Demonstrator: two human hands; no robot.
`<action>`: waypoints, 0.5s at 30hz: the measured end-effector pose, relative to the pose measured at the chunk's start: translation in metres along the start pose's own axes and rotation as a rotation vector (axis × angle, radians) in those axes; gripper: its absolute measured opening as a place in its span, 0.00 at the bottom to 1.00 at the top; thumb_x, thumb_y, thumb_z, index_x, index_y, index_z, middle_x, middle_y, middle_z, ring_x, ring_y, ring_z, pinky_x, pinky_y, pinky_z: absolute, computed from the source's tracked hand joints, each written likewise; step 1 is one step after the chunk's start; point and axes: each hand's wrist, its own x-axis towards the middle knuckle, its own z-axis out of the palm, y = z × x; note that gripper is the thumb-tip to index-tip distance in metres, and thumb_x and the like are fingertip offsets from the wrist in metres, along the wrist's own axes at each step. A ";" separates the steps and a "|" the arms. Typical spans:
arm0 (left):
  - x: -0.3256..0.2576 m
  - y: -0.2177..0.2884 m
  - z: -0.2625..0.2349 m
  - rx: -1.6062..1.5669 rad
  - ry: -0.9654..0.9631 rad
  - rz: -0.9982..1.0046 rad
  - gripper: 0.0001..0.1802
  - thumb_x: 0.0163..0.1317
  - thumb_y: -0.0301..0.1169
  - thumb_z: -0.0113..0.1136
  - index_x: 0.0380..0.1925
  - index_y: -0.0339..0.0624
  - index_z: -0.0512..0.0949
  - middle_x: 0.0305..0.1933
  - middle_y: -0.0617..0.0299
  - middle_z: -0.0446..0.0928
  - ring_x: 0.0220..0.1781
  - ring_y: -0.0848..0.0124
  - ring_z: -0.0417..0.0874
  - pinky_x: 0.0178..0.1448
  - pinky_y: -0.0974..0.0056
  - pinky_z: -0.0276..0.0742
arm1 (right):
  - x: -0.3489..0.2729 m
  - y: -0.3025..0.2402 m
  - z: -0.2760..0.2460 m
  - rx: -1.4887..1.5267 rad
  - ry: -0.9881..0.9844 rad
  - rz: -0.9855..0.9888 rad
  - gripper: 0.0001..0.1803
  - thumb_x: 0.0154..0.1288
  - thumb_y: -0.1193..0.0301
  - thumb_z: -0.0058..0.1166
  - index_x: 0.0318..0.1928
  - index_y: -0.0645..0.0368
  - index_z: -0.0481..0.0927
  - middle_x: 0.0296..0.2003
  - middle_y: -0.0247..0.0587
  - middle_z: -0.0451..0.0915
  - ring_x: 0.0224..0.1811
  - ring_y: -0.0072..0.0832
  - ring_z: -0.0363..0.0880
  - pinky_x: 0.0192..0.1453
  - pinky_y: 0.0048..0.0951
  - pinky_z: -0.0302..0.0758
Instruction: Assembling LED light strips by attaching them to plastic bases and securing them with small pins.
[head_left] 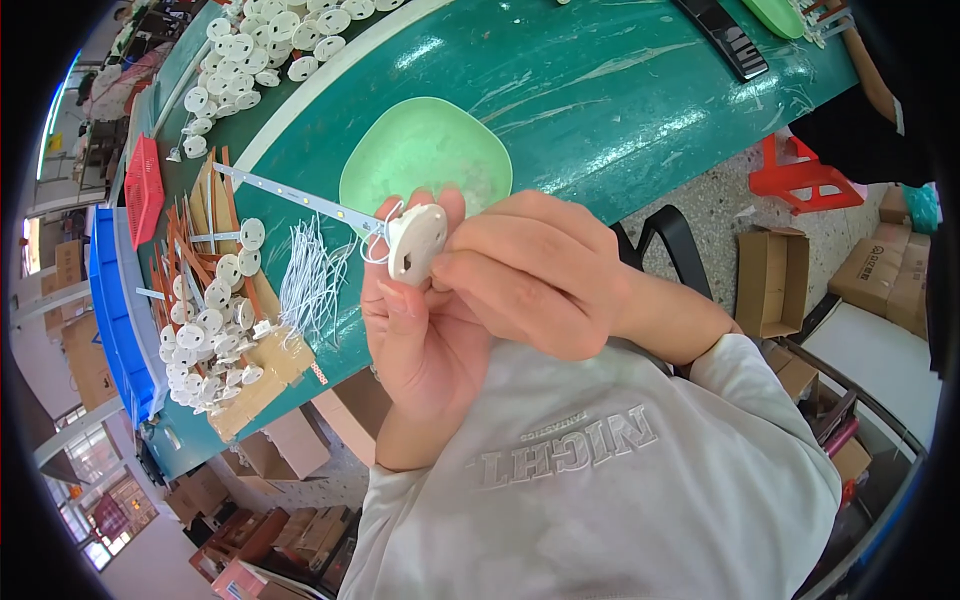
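In front of my chest my left hand (420, 345) grips a white round cap (420, 238) from below, thumb in front and fingers behind. A narrow LED strip (300, 196) sticks out from the cap toward the upper left, with a thin white wire (372, 250) looped at the joint. The fingers of my right hand (550, 275) are pinched together against the cap's right side. Anything small between those fingertips is hidden. Just beyond my hands lies a light green plastic tray (395, 135) with small bits in it.
White wires (315, 285) lie bundled on the green table (560, 85). Capped strips (205, 335) pile up at left near a blue bin (118, 320) and red basket (143, 190). More white caps (265, 40) fill the far left. A person's arm (872, 75) shows at far right.
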 end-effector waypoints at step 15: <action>-0.006 0.022 -0.017 0.068 -0.190 0.016 0.27 0.66 0.28 0.57 0.64 0.35 0.65 0.67 0.46 0.66 0.72 0.47 0.63 0.72 0.47 0.64 | 0.019 -0.009 -0.007 0.339 -0.119 0.219 0.10 0.44 0.82 0.65 0.32 0.65 0.84 0.31 0.42 0.83 0.25 0.30 0.81 0.26 0.25 0.77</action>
